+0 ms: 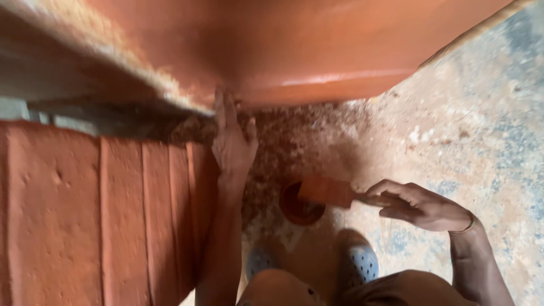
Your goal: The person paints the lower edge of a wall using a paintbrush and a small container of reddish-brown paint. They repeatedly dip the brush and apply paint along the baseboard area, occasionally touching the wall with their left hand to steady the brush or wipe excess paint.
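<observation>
Here, near the frame's centre, the left hand [232,141] is lying flat with fingers stretched out, pressing against the lower edge of the large red-brown surface [294,45]. Lower right, the right hand [419,205] is pinching the handle of a paint-coated brush [328,191] over a small round pot [300,207] on the floor [481,124].

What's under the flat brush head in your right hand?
A small round terracotta-coloured pot sits on the speckled concrete floor beneath the paint-coated flat brush held by the right hand. The brush covers part of its rim; its contents are unclear.
</observation>
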